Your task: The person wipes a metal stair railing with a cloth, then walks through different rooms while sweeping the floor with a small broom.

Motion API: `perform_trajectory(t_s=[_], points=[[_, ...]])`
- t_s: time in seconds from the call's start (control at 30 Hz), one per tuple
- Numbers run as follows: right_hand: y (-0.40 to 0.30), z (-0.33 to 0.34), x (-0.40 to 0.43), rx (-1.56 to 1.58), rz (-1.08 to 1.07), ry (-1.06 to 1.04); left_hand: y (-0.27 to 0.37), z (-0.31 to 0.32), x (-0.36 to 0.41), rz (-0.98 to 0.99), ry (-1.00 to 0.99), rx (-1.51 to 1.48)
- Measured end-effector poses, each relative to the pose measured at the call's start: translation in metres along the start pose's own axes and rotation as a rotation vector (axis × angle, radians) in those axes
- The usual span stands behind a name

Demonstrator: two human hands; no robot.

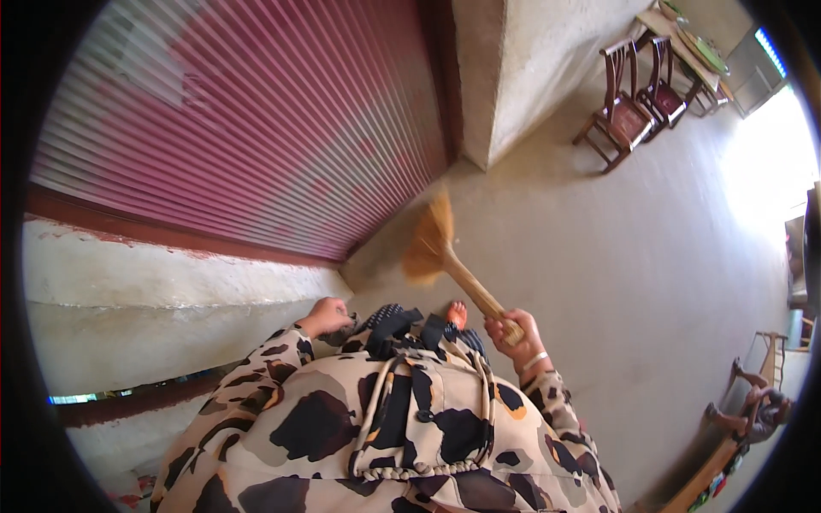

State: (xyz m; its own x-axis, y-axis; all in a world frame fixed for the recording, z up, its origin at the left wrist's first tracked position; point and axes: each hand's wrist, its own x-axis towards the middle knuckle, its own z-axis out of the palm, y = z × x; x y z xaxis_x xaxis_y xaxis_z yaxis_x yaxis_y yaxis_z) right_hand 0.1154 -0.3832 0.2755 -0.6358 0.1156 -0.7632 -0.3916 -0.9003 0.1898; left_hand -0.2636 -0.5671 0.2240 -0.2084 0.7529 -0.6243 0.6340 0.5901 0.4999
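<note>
A straw hand broom [475, 286] is in my right hand [518, 333], which grips its thick, bound handle near the end. The fanned bristles [431, 247] point away from me over the concrete floor, close to the foot of a metal roller shutter, and look blurred. My left hand [328, 315] is beside my body on the left, its fingers curled. A dark greyish thing [340, 332] lies just under that hand; I cannot tell whether the fingers hold it. One bare foot [457, 314] shows between my hands.
The pink-and-white roller shutter [276, 128] and a low plastered wall [179, 276] bound the left side. A wall corner [490, 83] juts out ahead. Wooden chairs [625, 118] stand by a table [680, 45] at upper right. A person [760, 410] sits on a wooden bench [702, 474] at lower right.
</note>
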Motion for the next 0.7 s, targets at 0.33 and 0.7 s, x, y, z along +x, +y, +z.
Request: perform_trajectory(t_s=[0.33, 0.7], points=[[0.053, -0.104, -0.08, -0.072, -0.501, 0.288, 0.057, -0.109, 0.03, 0.381, 0.356, 0.072], [0.251, -0.238, 0.027, 0.042, -0.619, 0.12, 0.134, -0.176, 0.046, 0.685, 0.898, 0.891]])
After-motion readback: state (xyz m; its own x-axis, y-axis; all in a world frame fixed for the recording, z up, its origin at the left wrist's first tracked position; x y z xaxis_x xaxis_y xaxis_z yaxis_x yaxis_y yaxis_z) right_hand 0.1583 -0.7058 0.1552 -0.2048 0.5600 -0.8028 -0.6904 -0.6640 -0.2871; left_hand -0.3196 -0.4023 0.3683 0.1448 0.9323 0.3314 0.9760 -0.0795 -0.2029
